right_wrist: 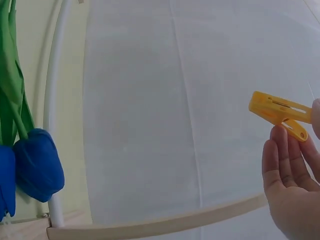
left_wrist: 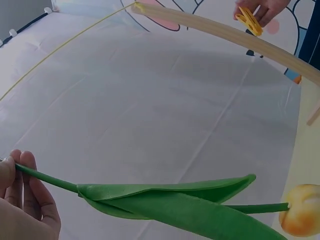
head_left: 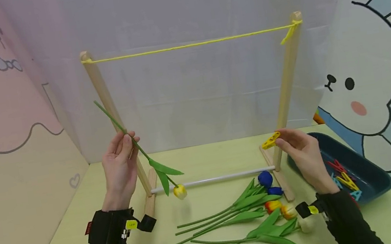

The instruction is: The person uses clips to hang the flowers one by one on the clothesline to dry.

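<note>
My left hand pinches the green stem of a yellow tulip between thumb and fingers. The tulip slants with its bloom down and its stem end up, in front of the left wooden post. In the left wrist view its leaves stretch across the bottom. My right hand holds a yellow clothespin by its handle end, near the right post. The right wrist view shows the clothespin between thumb and fingertips. A yellow string runs between the tops of both posts.
Several tulips with blue, orange and white blooms lie on the table below the frame's white crossbar. At the right stands a dark blue tray holding coloured clothespins. White sheeting hangs behind the frame.
</note>
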`<state>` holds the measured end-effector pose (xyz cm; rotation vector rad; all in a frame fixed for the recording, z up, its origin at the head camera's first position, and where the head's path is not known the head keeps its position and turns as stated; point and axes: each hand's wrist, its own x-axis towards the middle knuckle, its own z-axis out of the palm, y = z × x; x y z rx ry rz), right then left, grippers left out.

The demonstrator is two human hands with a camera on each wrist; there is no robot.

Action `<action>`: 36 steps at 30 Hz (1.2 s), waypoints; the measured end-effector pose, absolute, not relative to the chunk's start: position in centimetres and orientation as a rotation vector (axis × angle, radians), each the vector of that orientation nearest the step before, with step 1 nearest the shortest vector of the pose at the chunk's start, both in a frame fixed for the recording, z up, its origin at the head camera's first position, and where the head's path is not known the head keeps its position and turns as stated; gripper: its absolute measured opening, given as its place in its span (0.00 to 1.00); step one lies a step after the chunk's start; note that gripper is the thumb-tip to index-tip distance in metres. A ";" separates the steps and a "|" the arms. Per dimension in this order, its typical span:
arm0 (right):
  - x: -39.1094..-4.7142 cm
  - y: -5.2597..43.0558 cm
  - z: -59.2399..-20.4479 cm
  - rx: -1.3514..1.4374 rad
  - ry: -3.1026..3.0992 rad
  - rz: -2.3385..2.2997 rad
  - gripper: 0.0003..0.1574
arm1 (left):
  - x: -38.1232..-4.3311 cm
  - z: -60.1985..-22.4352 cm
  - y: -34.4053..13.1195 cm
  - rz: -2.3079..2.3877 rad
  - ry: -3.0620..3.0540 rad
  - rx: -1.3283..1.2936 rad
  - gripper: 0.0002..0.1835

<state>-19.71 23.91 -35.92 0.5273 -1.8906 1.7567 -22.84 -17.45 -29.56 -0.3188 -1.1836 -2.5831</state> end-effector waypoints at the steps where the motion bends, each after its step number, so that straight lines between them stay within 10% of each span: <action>1: -20.1 24.0 -36.0 0.538 -1.892 1.760 0.20 | -23.0 -29.3 -17.5 -2.585 -1.191 -0.343 0.08; 9: -30.1 28.5 -42.7 0.869 -1.781 1.732 0.29 | -24.1 -27.3 -17.6 -2.543 -1.274 -0.434 0.09; 17: -23.5 20.2 -31.3 0.784 -1.767 1.669 0.19 | -24.7 -26.4 -17.5 -2.522 -1.362 -0.449 0.10; 36: -25.4 14.0 -22.2 0.950 -1.841 1.405 0.15 | -25.7 -23.9 -17.0 -2.568 -1.338 -0.535 0.11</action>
